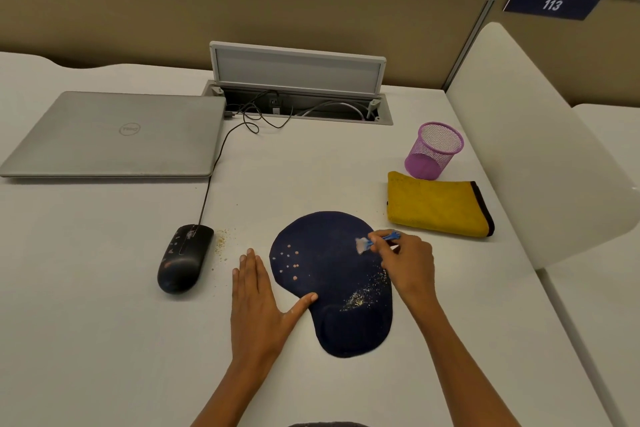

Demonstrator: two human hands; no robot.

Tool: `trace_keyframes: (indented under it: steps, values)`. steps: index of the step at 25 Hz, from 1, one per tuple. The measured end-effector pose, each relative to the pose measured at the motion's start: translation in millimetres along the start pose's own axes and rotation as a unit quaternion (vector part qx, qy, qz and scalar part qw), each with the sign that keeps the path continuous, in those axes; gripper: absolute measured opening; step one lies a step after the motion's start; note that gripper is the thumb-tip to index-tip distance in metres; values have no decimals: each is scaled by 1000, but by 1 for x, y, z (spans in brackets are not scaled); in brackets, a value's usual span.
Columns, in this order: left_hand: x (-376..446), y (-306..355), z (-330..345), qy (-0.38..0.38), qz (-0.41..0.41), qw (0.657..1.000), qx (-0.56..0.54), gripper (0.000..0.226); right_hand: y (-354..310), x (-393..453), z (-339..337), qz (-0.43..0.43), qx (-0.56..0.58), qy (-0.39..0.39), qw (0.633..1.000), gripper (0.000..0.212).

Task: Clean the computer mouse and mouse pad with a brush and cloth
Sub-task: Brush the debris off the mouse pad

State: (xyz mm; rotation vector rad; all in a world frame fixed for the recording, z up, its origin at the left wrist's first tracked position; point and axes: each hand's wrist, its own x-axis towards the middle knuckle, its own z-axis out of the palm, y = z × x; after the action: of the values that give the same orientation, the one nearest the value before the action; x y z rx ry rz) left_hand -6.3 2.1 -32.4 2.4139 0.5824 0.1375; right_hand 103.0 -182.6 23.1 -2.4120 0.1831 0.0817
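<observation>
**Brushing the mouse pad: technique and inventory**

Our right hand [405, 262] pinches the blue brush [379, 241] between thumb and fingertips, bristles down on the upper right of the mouse pad [332, 281]. Our left hand [258, 291] lies flat and spread on the worktop [104, 322] just left of the pad, thumb tip resting on the pad's edge to steady it.

Technique, as we judge it: keep the left thumb pressing so the pad does not slide; use short, light strokes in one direction, driving debris toward one edge, not scattering it. The yellowish crumbs [363, 295] at lower right and the pale specks [289, 262] at left both need gathering. The raised wrist rest may trap grit along its seam, so we would angle the bristles there.

Count:
- mouse pad: one, dark blue, in front of us.
- brush: one.
- computer mouse [185, 258]: one, black, wired, well left of the pad, spotted on top, with crumbs beside it on the worktop.
- cloth [438, 206]: one, yellow, folded, right of the pad, apart from it.
- purple mesh cup [433, 151]: one, behind the cloth.
- laptop [114, 133]: one, closed.
</observation>
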Motion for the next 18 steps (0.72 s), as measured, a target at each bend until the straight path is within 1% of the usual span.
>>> trace_keyframes:
  steps: [1,2,3,4,5,6,7,9,10,11,12,13,14,15,16,17,18]
  values:
    - [0,0,0,1,0,1000,0,121,0,2,-1,-10,23,17,1000,31]
    - [0,-1,0,-1,0,1000,2,121,-1,3,-2,-20,67,-2,998,27]
    - [1,-1,0,-3,-1,1000,5,121,-4,4,-3,-26,108,-52,992,22]
    - [1,-2,0,-3,0,1000,7,120,-8,2,-4,-30,117,-115,986,18]
    - [1,-1,0,-3,1,1000,8,120,-10,1,-4,-34,105,-160,981,16]
    - [1,-1,0,-2,3,1000,8,120,-8,3,-1,-32,83,-166,982,17]
    - [1,0,0,-1,4,1000,7,119,-5,6,2,-25,59,-137,989,20]
    - [1,0,0,1,8,1000,7,118,-4,8,2,-15,31,-40,999,26]
    - [1,-1,0,1,8,1000,8,118,-5,9,1,-24,47,-36,998,25]
    - [0,-1,0,1,8,1000,9,118,-6,10,1,-38,77,-67,994,22]
    - [1,-1,0,-1,6,1000,10,119,-9,10,-1,-49,105,-124,985,19]
    - [1,-1,-1,-2,5,1000,10,119,-13,8,-2,-53,119,-182,975,17]
    - [1,-1,-1,-1,6,1000,10,120,-15,7,-2,-54,114,-211,969,17]
    - [1,0,-1,1,6,1000,7,120,-14,8,1,-50,100,-198,974,18]
    - [0,0,-1,2,6,1000,3,120,-11,11,4,-38,73,-151,985,19]
    - [0,0,-1,3,5,1000,0,120,-9,12,7,-29,36,-85,995,23]
    - [0,0,0,2,5,1000,2,120,-9,11,7,-28,13,-28,999,26]
